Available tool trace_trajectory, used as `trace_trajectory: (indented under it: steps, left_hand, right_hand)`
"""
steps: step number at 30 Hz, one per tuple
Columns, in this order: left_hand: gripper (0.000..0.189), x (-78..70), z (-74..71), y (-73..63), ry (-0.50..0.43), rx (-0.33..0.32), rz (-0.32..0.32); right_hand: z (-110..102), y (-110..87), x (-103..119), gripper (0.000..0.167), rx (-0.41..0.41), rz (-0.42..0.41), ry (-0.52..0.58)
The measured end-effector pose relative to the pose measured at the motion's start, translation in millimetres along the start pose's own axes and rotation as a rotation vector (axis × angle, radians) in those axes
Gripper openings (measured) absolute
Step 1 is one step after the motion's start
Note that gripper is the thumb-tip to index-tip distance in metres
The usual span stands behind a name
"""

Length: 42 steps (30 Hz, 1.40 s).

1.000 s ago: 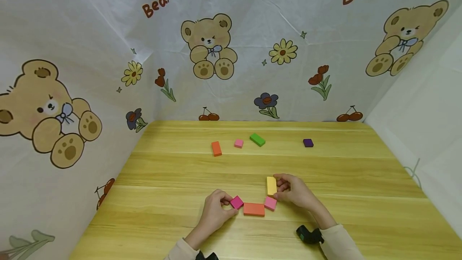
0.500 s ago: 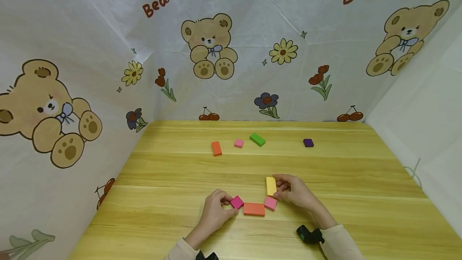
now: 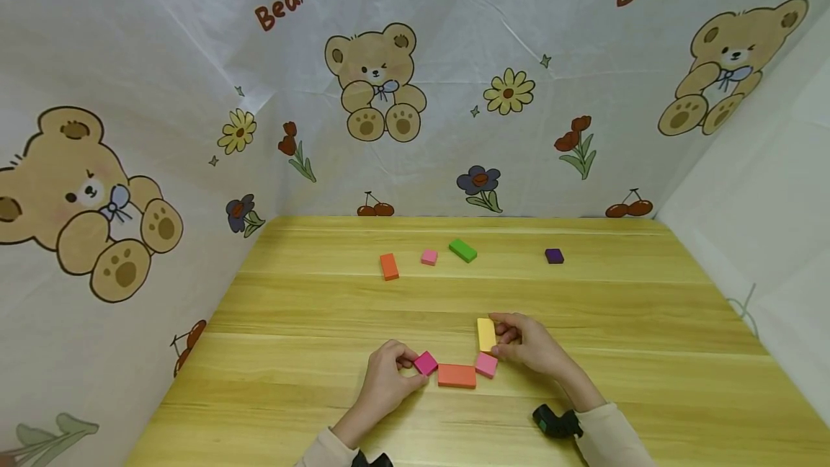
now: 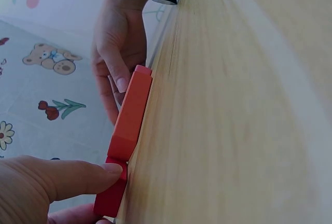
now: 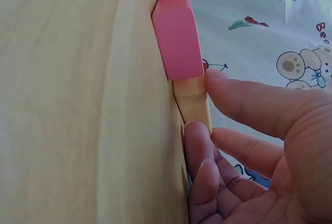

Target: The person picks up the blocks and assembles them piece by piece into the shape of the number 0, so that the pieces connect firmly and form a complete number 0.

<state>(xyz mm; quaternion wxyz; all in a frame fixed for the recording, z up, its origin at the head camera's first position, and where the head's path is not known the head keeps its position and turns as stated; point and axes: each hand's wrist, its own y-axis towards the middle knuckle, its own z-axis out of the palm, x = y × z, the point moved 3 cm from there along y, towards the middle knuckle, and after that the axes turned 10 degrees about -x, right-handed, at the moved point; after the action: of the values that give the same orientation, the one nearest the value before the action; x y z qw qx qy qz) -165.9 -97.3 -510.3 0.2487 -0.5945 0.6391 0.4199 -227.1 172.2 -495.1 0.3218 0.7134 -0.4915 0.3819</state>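
With thumb and fingers my left hand (image 3: 386,380) pinches a magenta square block (image 3: 425,363), turned cornerwise on the table. Its right corner meets the left end of an orange rectangular block (image 3: 457,375). A pink square block (image 3: 486,365) sits at the orange block's other end, slightly angled. Above the pink block, a yellow rectangular block (image 3: 486,335) points away from me, its near end against the pink one. My right hand (image 3: 528,343) holds the yellow block from its right side, thumb near the close end and forefinger at the far end. In the right wrist view the pink block partly hides the yellow block (image 5: 192,102).
Farther back on the wooden table (image 3: 311,301) lie a second orange block (image 3: 389,267), a small pink block (image 3: 429,257), a green block (image 3: 463,251) and a dark purple block (image 3: 554,256). A bear-printed cloth (image 3: 441,157) rises behind the table.
The yellow block's far end has shifted very slightly left with my right hand's fingers. My left hand and the other blocks stay where they were.
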Motion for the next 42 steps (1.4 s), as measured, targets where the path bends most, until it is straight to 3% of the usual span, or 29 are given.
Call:
trace_trajectory:
  steps: [15,21,25,30,34,42]
  left_hand:
    - [0.025,0.6,0.8,0.5,-0.004,0.005,-0.008]
    - [0.025,0.3,1.4,-0.4,-0.015,0.002,-0.003]
    - [0.025,-0.5,0.7,-0.2,-0.015,-0.004,0.000]
    - [0.025,-0.9,0.0,0.8,-0.009,-0.002,-0.001]
    - [0.025,-0.7,0.4,1.3,-0.001,-0.005,0.004]
    - [0.026,-1.1,0.5,0.9,0.008,-0.019,0.025]
  right_hand:
    - [-1,-0.9,1,0.062,-0.013,-0.002,-0.013]
    - [-2,-5.9,1,0.059,-0.058,0.020,-0.025]
    - [-1,-12.9,2,0.056,-0.141,-0.021,-0.084]
    - [2,-24.8,5,0.055,-0.240,-0.145,-0.218]
    - [6,-33.1,6,0.055,-0.263,-0.227,-0.321]
    - [14,-40.3,8,0.050,-0.254,-0.239,-0.415]
